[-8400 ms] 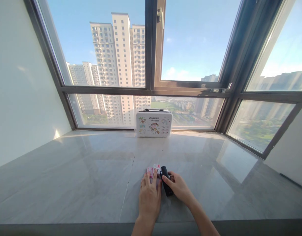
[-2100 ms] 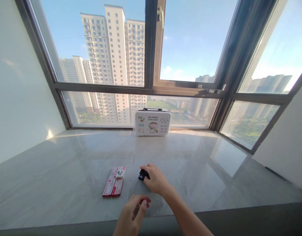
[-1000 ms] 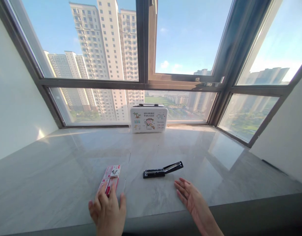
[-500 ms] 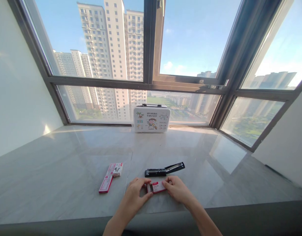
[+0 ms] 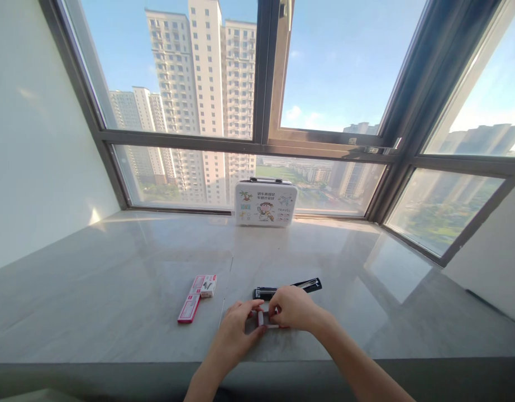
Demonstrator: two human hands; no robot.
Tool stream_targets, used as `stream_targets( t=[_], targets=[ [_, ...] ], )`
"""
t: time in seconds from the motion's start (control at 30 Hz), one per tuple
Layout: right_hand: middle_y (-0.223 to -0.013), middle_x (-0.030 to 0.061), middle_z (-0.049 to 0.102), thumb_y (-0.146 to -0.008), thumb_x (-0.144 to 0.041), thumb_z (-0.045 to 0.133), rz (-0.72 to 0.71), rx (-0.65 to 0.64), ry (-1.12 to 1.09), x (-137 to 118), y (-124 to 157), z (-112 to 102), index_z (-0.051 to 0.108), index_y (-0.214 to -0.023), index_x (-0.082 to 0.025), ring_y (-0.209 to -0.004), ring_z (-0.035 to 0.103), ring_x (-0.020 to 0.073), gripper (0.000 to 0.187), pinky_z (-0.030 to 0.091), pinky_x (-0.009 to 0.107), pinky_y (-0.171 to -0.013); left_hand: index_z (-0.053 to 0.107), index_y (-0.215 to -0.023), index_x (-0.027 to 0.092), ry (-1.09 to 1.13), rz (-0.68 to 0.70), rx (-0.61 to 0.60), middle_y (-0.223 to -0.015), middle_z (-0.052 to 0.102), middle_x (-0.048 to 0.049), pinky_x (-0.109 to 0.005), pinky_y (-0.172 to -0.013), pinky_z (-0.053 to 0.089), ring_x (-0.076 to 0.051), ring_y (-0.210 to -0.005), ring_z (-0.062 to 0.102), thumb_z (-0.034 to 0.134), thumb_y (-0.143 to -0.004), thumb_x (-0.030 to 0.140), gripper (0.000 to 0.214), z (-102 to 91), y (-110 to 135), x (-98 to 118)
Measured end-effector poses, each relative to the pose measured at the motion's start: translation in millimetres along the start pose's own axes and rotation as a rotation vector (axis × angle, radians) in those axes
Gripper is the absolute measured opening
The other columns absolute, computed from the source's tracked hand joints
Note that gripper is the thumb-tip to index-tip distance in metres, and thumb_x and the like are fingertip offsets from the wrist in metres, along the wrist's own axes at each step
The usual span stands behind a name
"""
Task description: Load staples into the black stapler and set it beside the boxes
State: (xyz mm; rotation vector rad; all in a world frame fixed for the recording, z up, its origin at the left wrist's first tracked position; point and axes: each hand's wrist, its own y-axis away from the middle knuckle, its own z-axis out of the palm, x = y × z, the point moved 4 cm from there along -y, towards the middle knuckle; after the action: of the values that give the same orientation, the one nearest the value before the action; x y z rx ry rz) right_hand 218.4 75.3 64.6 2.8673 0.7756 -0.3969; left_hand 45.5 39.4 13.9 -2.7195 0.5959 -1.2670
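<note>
My left hand [image 5: 241, 326] grips the left end of a small red and white staple box [image 5: 261, 319] between thumb and fingers. My right hand [image 5: 294, 310] is closed at the box's right part, its bent fingertips down at a pale tray; what they pinch is hidden. Just behind the hands lies a black stapler [image 5: 266, 291], its top folded back to the right. The right hand covers the middle of the stapler.
To the left lie two flat red and white boxes [image 5: 189, 310] and a small white box with a stapler picture [image 5: 208, 286]. A white case [image 5: 266, 205] with cartoon prints stands against the window. The grey stone sill [image 5: 136, 312] ends at a front edge near me.
My right hand has shifted over the box, its fingers curling in where the printed label showed before. My left hand keeps its hold. The view has swung slightly left.
</note>
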Motion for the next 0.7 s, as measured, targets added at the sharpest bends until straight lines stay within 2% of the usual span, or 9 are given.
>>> stream_targets(
  t=[0.07,0.17,0.3,0.4,0.47,0.53,0.6,0.7],
  targets=[
    [-0.065,0.0,0.069,-0.072,-0.028,0.067,-0.03,-0.068,0.045,-3,-9,1,0.079,-0.082,-0.029,-0.063,0.058,0.0157,0.015,0.027,0.025,-0.056,0.059,-0.128,0.033,-0.015,-0.005,0.0,-0.111,0.068,0.0,-0.029,-0.09,0.045,-0.02,-0.1,0.06,0.069,-0.08,0.031,0.049,-1.1,1,2],
    [-0.064,-0.001,0.067,-0.073,-0.028,0.067,-0.07,-0.03,-0.019,1,-6,-2,0.078,-0.083,-0.027,-0.06,0.056,0.0138,0.015,0.027,0.024,-0.056,0.058,-0.129,0.033,-0.015,-0.017,0.005,-0.111,0.068,0.0002,-0.029,-0.09,0.044,-0.02,-0.102,0.06,0.068,-0.079,0.03,0.051,-1.5,1,4],
    [-0.062,-0.0021,0.061,-0.081,-0.029,0.062,-0.038,0.126,-0.308,23,22,-4,0.075,-0.087,-0.022,-0.057,0.05,0.0118,0.016,0.03,0.022,-0.055,0.058,-0.131,0.031,0.012,-0.022,0.001,-0.113,0.067,-0.0028,-0.032,-0.094,0.045,-0.021,-0.102,0.061,0.067,-0.079,0.03,0.053,0.7,1,3],
    [-0.063,-0.0015,0.059,-0.086,-0.035,0.06,0.022,0.188,-0.48,47,46,3,0.074,-0.088,-0.02,-0.06,0.049,0.0129,0.02,0.032,0.022,-0.056,0.058,-0.131,0.031,0.034,-0.014,0.006,-0.112,0.066,-0.0031,-0.033,-0.095,0.045,-0.021,-0.1,0.061,0.069,-0.078,0.032,0.055,0.3,2,2],
    [-0.067,-0.0016,0.06,-0.085,-0.039,0.063,0.078,0.22,-0.538,62,60,10,0.073,-0.1,-0.02,-0.062,0.049,0.0134,0.026,0.034,0.023,-0.058,0.056,-0.132,0.031,0.054,-0.004,0.029,-0.113,0.066,-0.0024,-0.032,-0.093,0.046,-0.02,-0.098,0.061,0.07,-0.078,0.036,0.057,-2.1,2,2],
    [-0.071,-0.0019,0.061,-0.081,-0.043,0.069,0.132,0.212,-0.557,71,69,18,0.069,-0.115,-0.021,-0.062,0.05,0.0135,0.041,0.035,0.023,-0.059,0.057,-0.128,0.029,0.075,-0.034,0.064,-0.108,0.068,-0.0019,-0.03,-0.086,0.047,-0.018,-0.089,0.061,0.063,-0.084,0.041,0.046,-4.2,1,1],
    [-0.076,-0.0013,0.064,-0.076,-0.044,0.075,0.161,0.185,-0.536,72,73,25,0.068,-0.12,-0.022,-0.065,0.052,0.014,0.05,0.036,0.023,-0.06,0.061,-0.116,0.025,0.079,-0.09,0.079,-0.093,0.07,-0.0005,-0.03,-0.077,0.047,-0.017,-0.077,0.061,0.054,-0.089,0.042,0.032,-2.2,-2,1],
    [-0.077,-0.0013,0.066,-0.075,-0.045,0.076,0.152,0.166,-0.493,60,68,27,0.073,-0.11,-0.024,-0.066,0.054,0.0145,0.04,0.036,0.023,-0.061,0.062,-0.099,0.025,0.043,-0.112,0.069,-0.076,0.07,0.002,-0.032,-0.079,0.044,-0.019,-0.074,0.062,0.055,-0.089,0.039,0.019,9.3,-7,9]
  ],
)
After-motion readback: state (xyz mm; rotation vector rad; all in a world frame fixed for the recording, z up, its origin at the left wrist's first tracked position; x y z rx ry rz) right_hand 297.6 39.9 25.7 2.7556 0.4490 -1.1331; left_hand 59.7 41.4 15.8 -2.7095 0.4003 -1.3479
